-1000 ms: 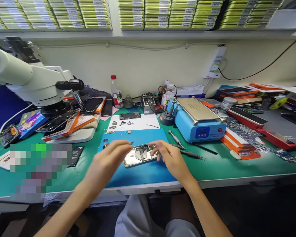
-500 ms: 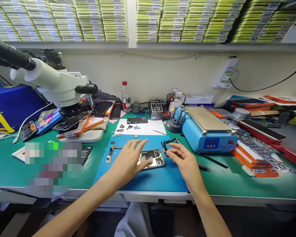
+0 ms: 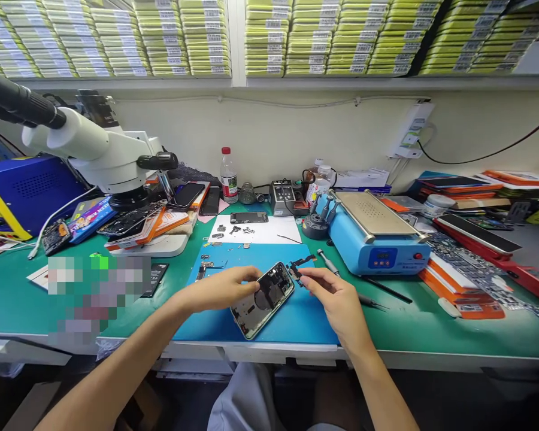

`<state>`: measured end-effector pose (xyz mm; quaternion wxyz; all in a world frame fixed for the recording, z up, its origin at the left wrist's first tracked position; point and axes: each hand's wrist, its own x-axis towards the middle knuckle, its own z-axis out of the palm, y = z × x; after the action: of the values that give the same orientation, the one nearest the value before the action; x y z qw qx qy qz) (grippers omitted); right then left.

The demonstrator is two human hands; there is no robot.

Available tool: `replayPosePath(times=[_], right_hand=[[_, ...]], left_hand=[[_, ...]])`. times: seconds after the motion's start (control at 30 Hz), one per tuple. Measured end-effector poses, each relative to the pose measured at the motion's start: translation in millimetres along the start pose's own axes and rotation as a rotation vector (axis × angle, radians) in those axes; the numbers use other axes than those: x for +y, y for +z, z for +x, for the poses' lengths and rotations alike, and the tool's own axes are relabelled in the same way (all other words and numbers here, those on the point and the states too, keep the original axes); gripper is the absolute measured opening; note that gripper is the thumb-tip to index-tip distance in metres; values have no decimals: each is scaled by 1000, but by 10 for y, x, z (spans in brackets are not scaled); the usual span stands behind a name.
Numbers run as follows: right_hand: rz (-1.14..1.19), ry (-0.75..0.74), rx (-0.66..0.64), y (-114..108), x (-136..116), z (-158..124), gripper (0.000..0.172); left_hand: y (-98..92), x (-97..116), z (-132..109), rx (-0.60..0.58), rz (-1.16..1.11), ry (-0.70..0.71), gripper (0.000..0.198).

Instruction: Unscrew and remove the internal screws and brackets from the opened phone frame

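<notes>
My left hand (image 3: pixel 227 289) is closed on the left edge of an opened phone housing (image 3: pixel 250 319), thumb over its rim. The housing is tilted diagonally above the blue mat (image 3: pixel 300 323), its bare inside facing up. Between the thumb and fingers of my right hand (image 3: pixel 336 299) is a black flex cable (image 3: pixel 302 263), just off the housing's upper right corner. A small logic board (image 3: pixel 201 272) lies on the mat, partly hidden by my left hand. Farther back, small phone parts (image 3: pixel 236 230) and a dark phone screen (image 3: pixel 249 218) rest on white paper (image 3: pixel 278 232).
A screwdriver (image 3: pixel 327 262) and a black pry stick (image 3: pixel 388 289) lie to the right, near a blue heating plate machine (image 3: pixel 363 254). A white microscope (image 3: pixel 103 152) stands at left over stacked phones. A bottle (image 3: pixel 229 179) is at the back.
My left hand has gone from hovering over the housing to gripping it, and the housing is now turned diagonally. My right hand keeps the flex cable near its corner.
</notes>
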<state>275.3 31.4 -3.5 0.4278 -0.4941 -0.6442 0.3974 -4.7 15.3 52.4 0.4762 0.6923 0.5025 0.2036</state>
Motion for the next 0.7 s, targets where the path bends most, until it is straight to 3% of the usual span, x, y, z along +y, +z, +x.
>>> replayPosePath(times=[0.17,0.3,0.5,0.7], right_hand=[[-42,-81,-55,28,-73,39,32],[-154,-174,-143,124,-101,95,29],[-302,-332,-203,230,-80,112,27],[-388,-436,-186,278,-93,119,15]], left_hand=[[212,-152,152,104,-388,107,59],[375,-274,264,138,-565,219,68],[335,-437,214,124,-617,274,69],[327,-443,148,107,-631,271,66]])
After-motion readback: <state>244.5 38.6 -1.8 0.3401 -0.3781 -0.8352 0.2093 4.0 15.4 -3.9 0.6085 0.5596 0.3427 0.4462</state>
